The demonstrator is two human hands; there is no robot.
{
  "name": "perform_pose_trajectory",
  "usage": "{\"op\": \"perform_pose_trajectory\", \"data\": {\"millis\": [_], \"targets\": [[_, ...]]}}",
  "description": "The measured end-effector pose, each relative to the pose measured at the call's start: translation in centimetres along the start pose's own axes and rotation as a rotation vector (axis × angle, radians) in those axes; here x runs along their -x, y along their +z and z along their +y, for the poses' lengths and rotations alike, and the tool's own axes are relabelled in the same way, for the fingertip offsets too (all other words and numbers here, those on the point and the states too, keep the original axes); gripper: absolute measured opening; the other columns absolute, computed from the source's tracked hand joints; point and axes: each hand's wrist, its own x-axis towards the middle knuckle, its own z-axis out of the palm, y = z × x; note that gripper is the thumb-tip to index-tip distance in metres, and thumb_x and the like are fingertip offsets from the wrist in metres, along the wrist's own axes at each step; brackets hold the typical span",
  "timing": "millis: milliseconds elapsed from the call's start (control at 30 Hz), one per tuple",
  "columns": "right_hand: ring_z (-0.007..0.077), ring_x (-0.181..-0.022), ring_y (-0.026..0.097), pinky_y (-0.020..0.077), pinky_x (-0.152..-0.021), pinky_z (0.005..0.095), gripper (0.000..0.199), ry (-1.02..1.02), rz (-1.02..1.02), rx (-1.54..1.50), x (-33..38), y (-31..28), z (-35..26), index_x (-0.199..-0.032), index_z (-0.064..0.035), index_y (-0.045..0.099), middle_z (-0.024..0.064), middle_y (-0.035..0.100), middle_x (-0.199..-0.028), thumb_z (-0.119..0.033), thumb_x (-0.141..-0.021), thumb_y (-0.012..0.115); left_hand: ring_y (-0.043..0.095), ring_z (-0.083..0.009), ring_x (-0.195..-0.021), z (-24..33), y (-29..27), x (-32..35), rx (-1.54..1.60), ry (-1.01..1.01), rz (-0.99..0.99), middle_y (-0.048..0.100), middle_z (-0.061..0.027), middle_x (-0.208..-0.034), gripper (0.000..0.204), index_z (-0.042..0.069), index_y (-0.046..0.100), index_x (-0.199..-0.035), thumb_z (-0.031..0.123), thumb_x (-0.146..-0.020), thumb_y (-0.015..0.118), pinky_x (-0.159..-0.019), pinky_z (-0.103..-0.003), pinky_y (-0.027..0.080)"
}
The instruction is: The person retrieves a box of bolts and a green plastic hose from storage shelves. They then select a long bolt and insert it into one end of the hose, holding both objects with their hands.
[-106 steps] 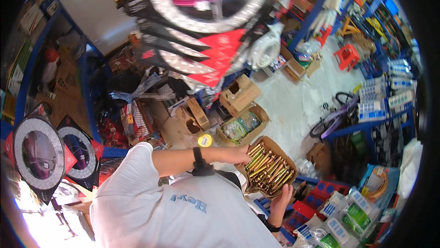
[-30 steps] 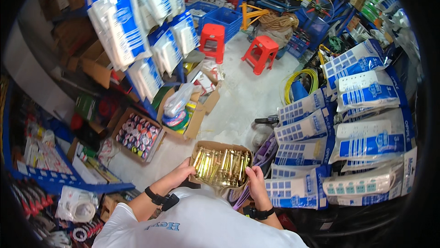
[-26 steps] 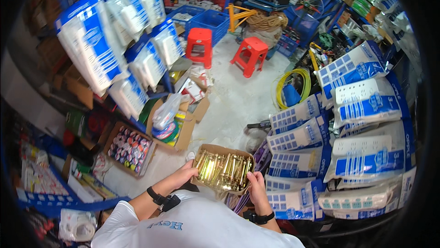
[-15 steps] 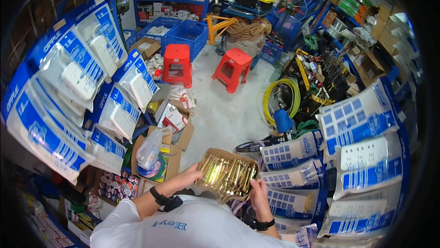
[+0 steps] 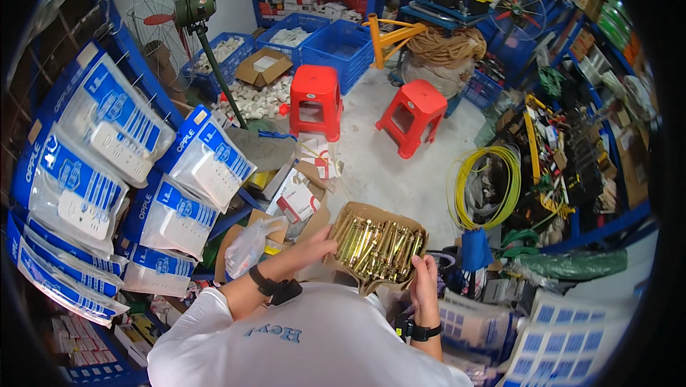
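Between my two hands, in front of my chest, is an open cardboard box (image 5: 348, 210) filled with brass-coloured expansion bolts (image 5: 379, 247). My left hand (image 5: 318, 242) grips the box by its left side, fingers mostly hidden by the wall. Closed on the right side near the front corner is my right hand (image 5: 424, 280), its thumb over the rim. The bolts lie packed together, most of them lengthwise. A dark band is on each wrist.
Packaged power strips (image 5: 118, 147) hang close on the left, and more packages (image 5: 564, 344) at the lower right. Two red stools (image 5: 316, 103) stand ahead on the grey floor. Yellow hose coils (image 5: 507, 187) lie to the right; blue crates (image 5: 341, 51) and a fan (image 5: 196, 12) stand farther back.
The view has swung left and forward, bringing the fan on its stand into sight. Both hands still hold the box, which now appears slightly higher and farther right.
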Motion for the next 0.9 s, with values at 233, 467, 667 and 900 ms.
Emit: {"op": "perform_pose_trajectory", "data": {"millis": [233,467,667,900], "targets": [[0.0025,-0.063,0.036,0.0302,-0.055,0.0177,0.015,-0.043,-0.042,0.032,-8.4,-2.1,-4.6,-0.083,-0.0092,0.044,-0.0054,0.042,-0.072,-0.012,-0.083,0.058,0.041,-0.0082,-0.079,6.7,2.2,-6.2,0.096,-0.051,0.022,0.046,-0.0003,-0.099,0.06,0.01,0.027,-0.135,0.007,-0.077,0.041,-0.066,-0.022,0.036],[0.0026,-0.061,0.032,0.0261,-0.052,0.0189,0.018,0.022,0.177,0.027,-10.9,-3.4,-8.0,-0.078,-0.0121,0.041,-0.0063,0.035,-0.068,-0.015,-0.083,0.057,0.043,-0.008,-0.073,10.7,3.1,-13.0,-0.029,-0.027,-0.053,0.047,-0.0011,-0.084,0.037,0.002,0.045,-0.111,0.013,-0.076,0.046,-0.062,-0.021,0.037],[0.0022,-0.045,0.027,0.0183,-0.037,0.0199,0.022,0.109,0.303,0.071,-12.1,-4.4,-9.7,-0.077,-0.0137,0.038,-0.0067,0.034,-0.062,-0.019,-0.084,0.058,0.044,-0.0082,-0.063,9.6,2.9,-20.7,-0.032,-0.023,-0.258,0.047,-0.0007,-0.076,0.044,0.0,0.043,-0.115,0.02,-0.077,0.05,-0.053,-0.022,0.037],[0.0028,-0.029,0.024,0.0145,-0.025,0.0194,0.024,0.059,0.426,0.161,-17.6,-6.0,-8.9,-0.083,-0.0143,0.042,-0.0089,0.028,-0.049,-0.035,-0.085,0.055,0.046,-0.0087,-0.063,11.5,1.8,-28.9,0.037,-0.032,-0.372,0.048,-0.0019,-0.076,0.047,-0.003,0.039,-0.117,0.018,-0.076,0.051,-0.054,-0.022,0.038]]}}
